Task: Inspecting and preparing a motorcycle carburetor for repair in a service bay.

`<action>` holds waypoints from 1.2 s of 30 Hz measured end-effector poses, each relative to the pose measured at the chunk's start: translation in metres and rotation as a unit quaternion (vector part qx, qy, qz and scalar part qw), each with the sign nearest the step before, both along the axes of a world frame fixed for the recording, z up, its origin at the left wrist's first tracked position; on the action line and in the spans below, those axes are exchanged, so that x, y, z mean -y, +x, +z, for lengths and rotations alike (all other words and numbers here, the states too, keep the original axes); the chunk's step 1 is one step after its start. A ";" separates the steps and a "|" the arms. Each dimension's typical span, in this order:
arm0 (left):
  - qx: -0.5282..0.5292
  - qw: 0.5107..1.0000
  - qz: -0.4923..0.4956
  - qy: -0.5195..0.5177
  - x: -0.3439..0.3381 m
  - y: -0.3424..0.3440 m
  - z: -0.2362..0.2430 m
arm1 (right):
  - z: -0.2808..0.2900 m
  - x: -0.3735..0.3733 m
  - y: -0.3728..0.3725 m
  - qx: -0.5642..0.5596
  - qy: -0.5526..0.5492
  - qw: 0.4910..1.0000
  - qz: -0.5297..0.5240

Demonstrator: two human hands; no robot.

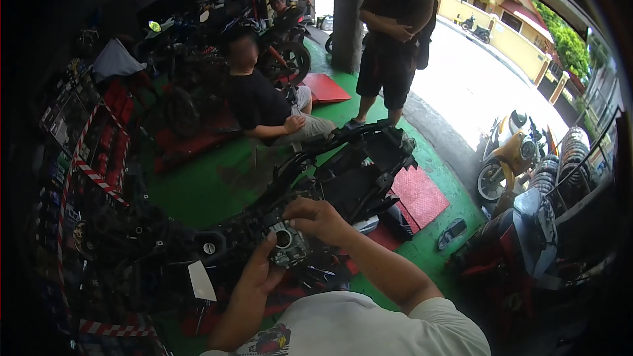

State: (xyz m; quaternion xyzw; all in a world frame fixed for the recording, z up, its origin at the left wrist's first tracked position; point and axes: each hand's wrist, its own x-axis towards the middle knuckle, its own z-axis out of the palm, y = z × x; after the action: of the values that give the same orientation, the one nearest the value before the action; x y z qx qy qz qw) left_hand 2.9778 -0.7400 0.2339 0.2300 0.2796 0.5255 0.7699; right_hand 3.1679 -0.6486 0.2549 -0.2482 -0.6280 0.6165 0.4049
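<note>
Now my left hand [264, 268] holds the grey metal part [291, 252] in front of me. My right hand [314, 219] curls at its top; I can't tell if it pinches. It looks hard, maybe heavy and oily, so thick sides grip best.
</note>
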 end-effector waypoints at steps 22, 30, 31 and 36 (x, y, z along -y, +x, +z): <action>0.029 0.998 -0.040 -0.036 0.000 0.006 0.015 | -0.026 0.003 0.005 0.029 0.001 0.999 -0.025; 0.023 0.998 -0.041 -0.034 -0.003 0.004 0.009 | -0.028 0.004 0.003 0.017 -0.099 0.995 0.002; 0.009 0.999 -0.039 -0.034 -0.004 0.002 0.005 | -0.029 0.005 0.002 -0.003 -0.074 0.997 -0.004; -0.002 0.998 -0.045 -0.037 -0.008 -0.001 0.005 | -0.028 0.002 0.003 0.040 0.033 0.998 -0.034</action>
State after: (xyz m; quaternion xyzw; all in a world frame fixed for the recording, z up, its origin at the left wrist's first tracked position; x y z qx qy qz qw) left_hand 2.9771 -0.7320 0.2390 0.2150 0.2897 0.4788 0.8004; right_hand 3.1710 -0.6508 0.2273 -0.2805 -0.6545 0.5710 0.4085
